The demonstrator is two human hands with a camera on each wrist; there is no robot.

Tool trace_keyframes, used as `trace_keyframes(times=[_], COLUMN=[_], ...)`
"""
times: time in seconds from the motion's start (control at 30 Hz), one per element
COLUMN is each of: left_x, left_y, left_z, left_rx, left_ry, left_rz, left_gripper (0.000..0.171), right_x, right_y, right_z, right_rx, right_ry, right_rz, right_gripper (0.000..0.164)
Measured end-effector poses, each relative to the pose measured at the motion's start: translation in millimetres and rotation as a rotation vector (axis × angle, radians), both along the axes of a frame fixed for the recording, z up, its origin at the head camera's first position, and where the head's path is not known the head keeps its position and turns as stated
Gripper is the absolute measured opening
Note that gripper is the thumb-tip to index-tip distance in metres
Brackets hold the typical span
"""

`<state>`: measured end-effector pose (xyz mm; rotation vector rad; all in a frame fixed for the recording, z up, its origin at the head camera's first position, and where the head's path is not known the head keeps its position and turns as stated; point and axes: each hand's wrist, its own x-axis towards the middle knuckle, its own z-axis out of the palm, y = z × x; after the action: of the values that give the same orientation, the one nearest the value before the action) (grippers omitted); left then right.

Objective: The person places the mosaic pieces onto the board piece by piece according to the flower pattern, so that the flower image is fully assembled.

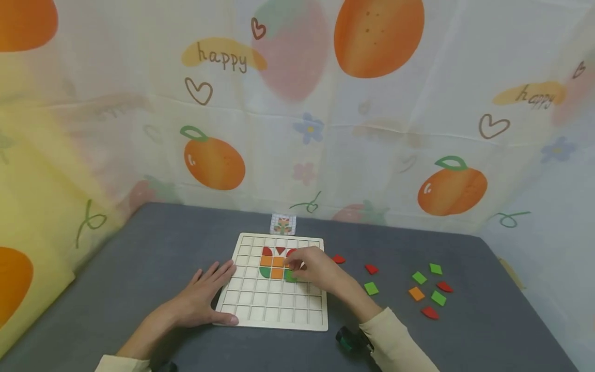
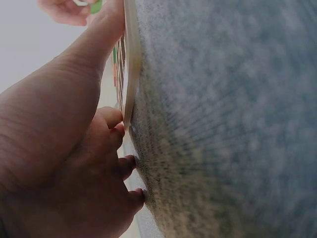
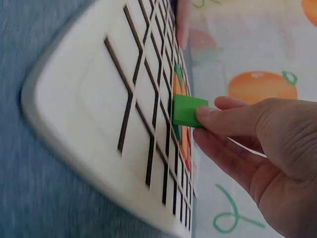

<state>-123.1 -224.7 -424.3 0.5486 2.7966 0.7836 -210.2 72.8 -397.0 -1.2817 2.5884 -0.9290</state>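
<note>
A square wooden board (image 1: 271,313) with a raised grid lies on the table. My right hand (image 1: 321,268) pinches a green square tile (image 3: 187,110) between thumb and fingers, over the middle of the grid. The tile stands tilted, its lower edge at or near the grid. Beside it lie orange square tiles (image 1: 277,273), a green rounded tile (image 1: 265,272), a red triangle (image 1: 280,250) and a red rounded tile (image 1: 267,251); my fingers partly hide others. My left hand (image 1: 200,297) rests at the board's left edge, fingers spread, thumb at the lower left corner.
A small pattern card (image 1: 283,224) lies behind the board. On the grey table (image 1: 186,243) to the right are scattered loose tiles: green squares (image 1: 371,288), an orange square (image 1: 416,294) and red rounded pieces (image 1: 429,312). A printed curtain (image 1: 288,155) hangs behind.
</note>
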Motion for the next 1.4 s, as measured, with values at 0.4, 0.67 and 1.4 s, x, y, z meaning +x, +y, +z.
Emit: trace_keyframes(times=[0.4,0.67,1.4], left_x=[0.3,0.4,1.1], left_y=[0,-1,0], left_z=[-1.3,-1.6,-2.3], left_rx=[0.006,0.010,0.015], left_ry=[0.002,-0.008,0.000], left_rz=[0.005,0.010,0.011], left_gripper=[0.116,0.116,0.116], right_x=[10.6,14.4,17.6], right_y=[-31,-33,-35], right_z=[-4.1,-6.8,-10.4], right_rx=[-0.010,0.021,0.065], right_ry=[-0.026,-0.056,-0.045], right_rz=[0.047,0.008,-0.059], right_gripper=[0.021,0.018,0.020])
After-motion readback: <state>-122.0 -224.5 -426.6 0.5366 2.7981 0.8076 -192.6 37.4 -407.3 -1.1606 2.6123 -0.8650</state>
